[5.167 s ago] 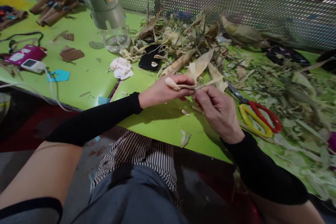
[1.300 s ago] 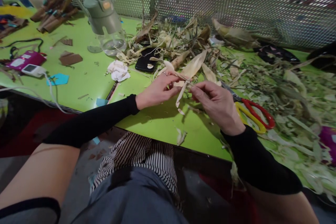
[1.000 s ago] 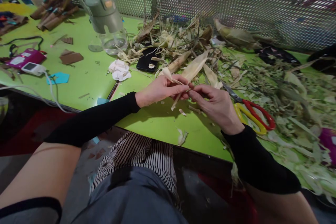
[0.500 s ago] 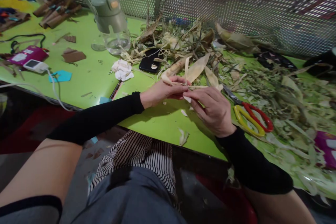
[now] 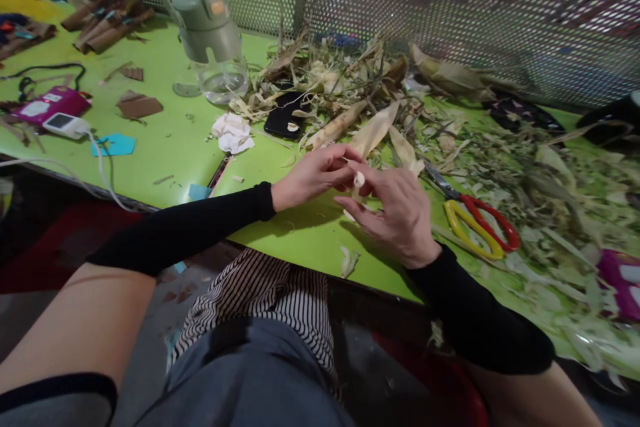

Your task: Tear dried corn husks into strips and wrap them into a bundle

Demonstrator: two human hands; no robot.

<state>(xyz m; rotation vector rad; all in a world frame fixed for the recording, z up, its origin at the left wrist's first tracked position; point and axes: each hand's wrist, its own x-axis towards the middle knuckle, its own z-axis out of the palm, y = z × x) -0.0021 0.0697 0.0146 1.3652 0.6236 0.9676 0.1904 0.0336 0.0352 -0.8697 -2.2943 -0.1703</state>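
Note:
Both my hands meet over the green table (image 5: 165, 140) near its front edge. My left hand (image 5: 313, 175) pinches a pale strip of dried corn husk (image 5: 358, 179) between thumb and fingers. My right hand (image 5: 397, 210) is closed round the same husk piece from the right, fingers curled over it. A wide husk leaf (image 5: 373, 133) lies just behind the hands. Red and yellow scissors (image 5: 475, 223) lie on the table right of my right hand.
A heap of husks and stalks (image 5: 350, 80) covers the table's back and right side. A black phone (image 5: 283, 117), crumpled white paper (image 5: 231, 133), a clear jug (image 5: 213, 47), a pink device (image 5: 47, 105) and a perforated metal screen (image 5: 450, 7) stand around.
My hands have drawn closer together. The long husk strip that stuck out between them is now bunched into a small piece under my right fingers.

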